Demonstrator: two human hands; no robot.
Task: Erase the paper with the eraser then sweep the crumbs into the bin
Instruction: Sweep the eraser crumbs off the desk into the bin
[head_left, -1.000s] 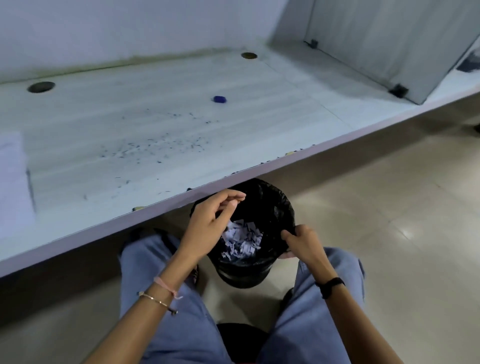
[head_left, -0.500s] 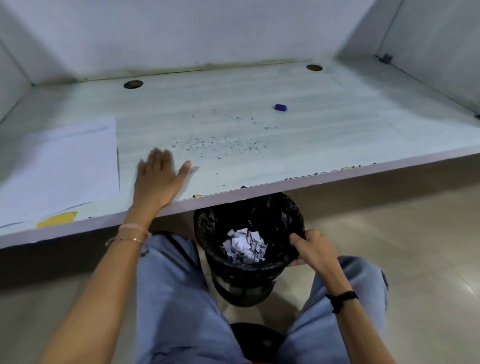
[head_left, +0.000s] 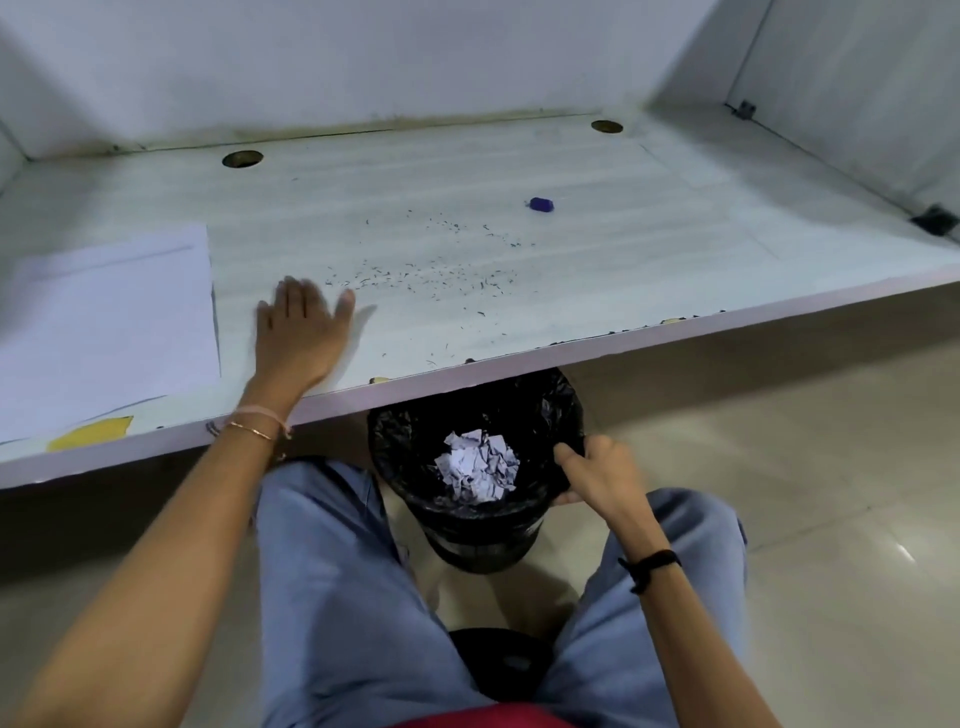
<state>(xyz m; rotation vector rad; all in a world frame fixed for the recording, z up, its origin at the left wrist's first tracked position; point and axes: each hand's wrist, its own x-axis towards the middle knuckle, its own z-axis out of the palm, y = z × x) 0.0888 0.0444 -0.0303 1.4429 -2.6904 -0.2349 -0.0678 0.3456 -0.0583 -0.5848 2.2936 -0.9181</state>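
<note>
Pale partitions wall in three sides of the white laminate desk that fills the upper half of our view. We sit at its near edge with our knees apart. Between them stands the round black bin, lined with a black plastic bag and tucked partly under the desk's lip at 6 o'clock, so whatever is pushed off should drop straight in.

Our right hand grasps the bin's rim at its 3 o'clock, fingers curled over the liner. We judge this steadies the mouth beneath the edge. Crumpled paper scraps lie inside.

Our left hand is released and flat on the desk, fingers straight, its outline blurred. It sits at 8 o'clock of the dark eraser crumbs, just beside the white sheet of paper, which lies set aside at the desk's 9 o'clock. We read this as a palm placed to sweep.

The small blue-purple eraser rests alone at 1 o'clock of the crumbs, well apart from both hands, so erasing looks finished. The crumbs need pushing toward 5 o'clock; a wide stroke could scatter them past the bin onto the floor.
</note>
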